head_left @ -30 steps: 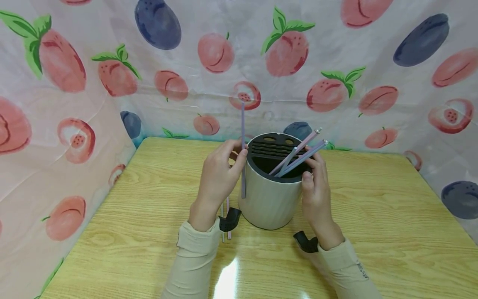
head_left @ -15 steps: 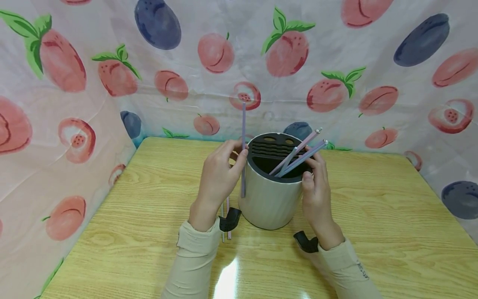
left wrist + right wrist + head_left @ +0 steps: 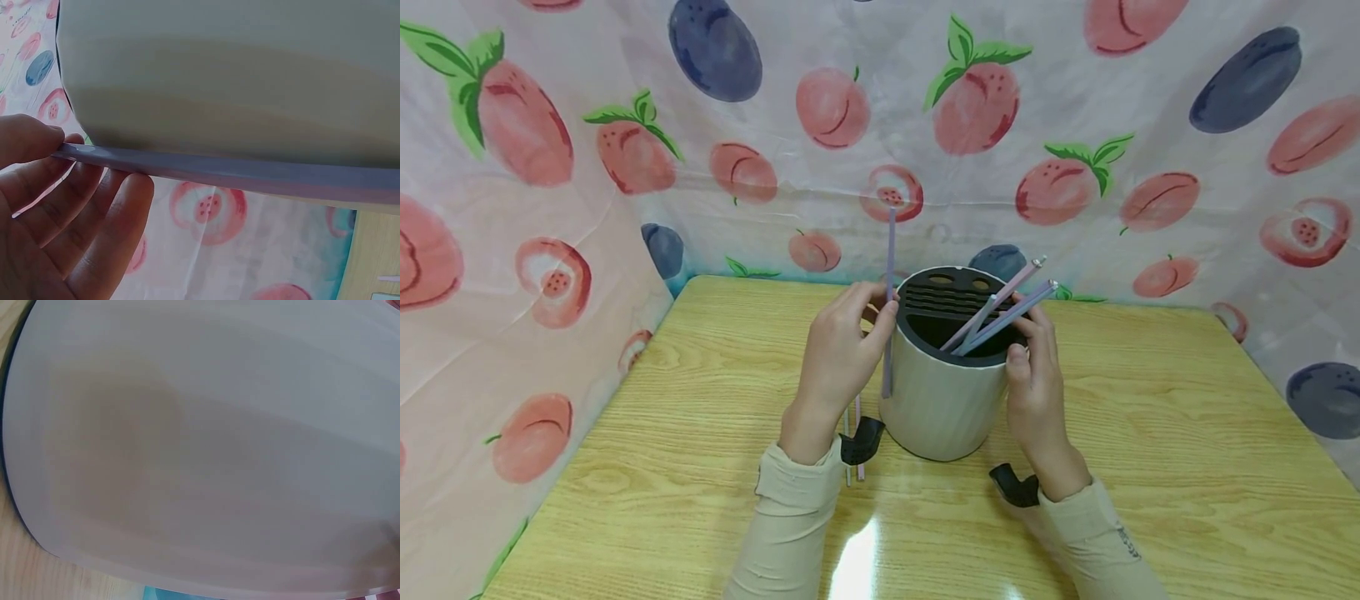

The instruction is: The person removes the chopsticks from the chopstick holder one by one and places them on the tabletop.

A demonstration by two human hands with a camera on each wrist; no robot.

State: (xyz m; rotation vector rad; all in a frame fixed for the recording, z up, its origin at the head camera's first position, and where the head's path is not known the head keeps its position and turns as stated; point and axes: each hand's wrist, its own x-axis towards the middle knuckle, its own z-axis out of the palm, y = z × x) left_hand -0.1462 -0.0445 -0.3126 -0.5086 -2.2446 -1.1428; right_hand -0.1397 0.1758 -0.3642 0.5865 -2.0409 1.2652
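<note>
My left hand (image 3: 842, 342) pinches a thin purple stick (image 3: 891, 250) between thumb and fingers, nearly upright, at the left side of a round cream holder (image 3: 936, 408). In the left wrist view the stick (image 3: 262, 178) runs along the holder's wall (image 3: 225, 87); whether they touch I cannot tell. My right hand (image 3: 1037, 375) grips the holder's right side near the rim, thumb in front. Several sticks (image 3: 1018, 310), pink, purple and bluish, lean right in its large opening. Only the holder's wall (image 3: 200, 450) fills most of the right wrist view.
The holder's black top has slots (image 3: 936, 298) and two round holes behind the large opening. A pink stick (image 3: 860, 467) and a pale stick (image 3: 847, 471) lie on the wooden table (image 3: 700, 400), partly under my left wrist. Fruit-patterned cloth (image 3: 700, 233) stands behind.
The purple stick in my left hand has tilted slightly, its top end shifting a little to the right. The holder and my right hand stay in place.
</note>
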